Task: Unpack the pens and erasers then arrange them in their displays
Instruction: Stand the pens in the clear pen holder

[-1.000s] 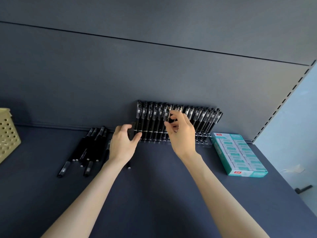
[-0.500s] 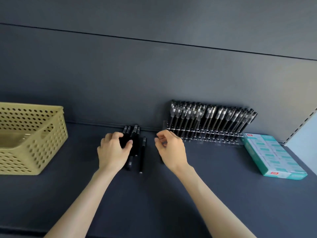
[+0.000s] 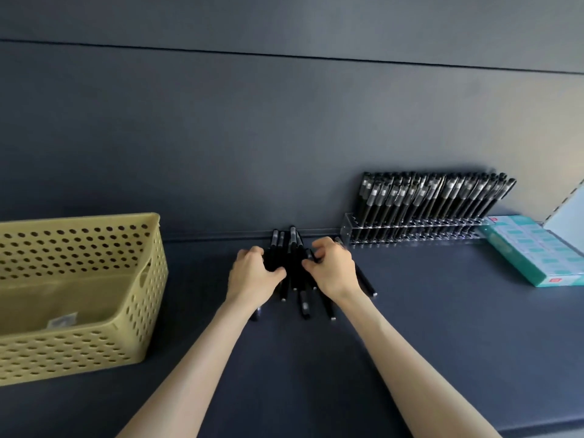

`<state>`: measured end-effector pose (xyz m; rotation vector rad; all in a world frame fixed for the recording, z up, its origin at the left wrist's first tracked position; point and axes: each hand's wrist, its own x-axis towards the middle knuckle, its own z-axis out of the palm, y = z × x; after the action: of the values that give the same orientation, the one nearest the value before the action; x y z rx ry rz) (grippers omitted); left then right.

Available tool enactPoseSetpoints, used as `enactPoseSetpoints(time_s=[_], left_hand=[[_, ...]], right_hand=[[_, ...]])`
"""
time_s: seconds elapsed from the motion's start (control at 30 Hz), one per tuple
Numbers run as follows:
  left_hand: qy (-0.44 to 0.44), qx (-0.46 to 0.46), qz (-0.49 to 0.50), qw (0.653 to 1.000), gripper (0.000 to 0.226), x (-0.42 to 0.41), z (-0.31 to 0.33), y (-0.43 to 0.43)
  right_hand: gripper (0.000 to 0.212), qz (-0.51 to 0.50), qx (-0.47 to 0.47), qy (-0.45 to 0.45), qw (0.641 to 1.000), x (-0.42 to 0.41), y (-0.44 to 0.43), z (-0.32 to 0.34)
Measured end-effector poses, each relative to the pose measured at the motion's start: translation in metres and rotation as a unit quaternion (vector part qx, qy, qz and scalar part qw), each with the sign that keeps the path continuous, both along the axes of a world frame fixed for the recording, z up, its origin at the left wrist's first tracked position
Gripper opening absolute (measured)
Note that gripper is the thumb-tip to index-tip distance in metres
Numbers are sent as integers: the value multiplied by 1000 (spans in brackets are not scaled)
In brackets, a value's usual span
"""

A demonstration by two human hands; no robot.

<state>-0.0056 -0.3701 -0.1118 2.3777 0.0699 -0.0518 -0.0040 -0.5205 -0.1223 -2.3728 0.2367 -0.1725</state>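
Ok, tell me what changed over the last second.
The right hand left the pen rack and moved left to the loose pens; it and the left hand now grip that pile. The rack and eraser box stayed put.

A dark shelf (image 3: 442, 327) bears a yellow basket (image 3: 79, 352), loose pens (image 3: 304, 306), pen rack (image 3: 410, 233), teal box (image 3: 534, 251).

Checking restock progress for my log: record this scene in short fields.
left grip: curled round loose black plastic pens on the dark grey shelf
right grip: pinching the same pile
clear acrylic rack: against the back wall, filled with leaning black pens
teal cardboard box: right of rack
yellow perforated plastic basket: far left
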Motion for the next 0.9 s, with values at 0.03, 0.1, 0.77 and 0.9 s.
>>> enactPoseSetpoints(time_s=[0.03, 0.1, 0.77, 0.9], left_hand=[[9, -9, -3, 1000, 43, 3, 1, 1], [22, -20, 0, 1000, 22, 8, 3, 2], [0, -29, -9, 1000, 17, 21, -2, 12], [-14, 57, -34, 998, 25, 5, -8, 11]], right_hand=[[41, -8, 6, 2, 1000, 2, 1, 0], [39, -24, 22, 2, 999, 4, 3, -3], [11, -81, 98, -73, 989, 5, 0, -13], [12, -79, 107, -77, 988, 5, 0, -13]])
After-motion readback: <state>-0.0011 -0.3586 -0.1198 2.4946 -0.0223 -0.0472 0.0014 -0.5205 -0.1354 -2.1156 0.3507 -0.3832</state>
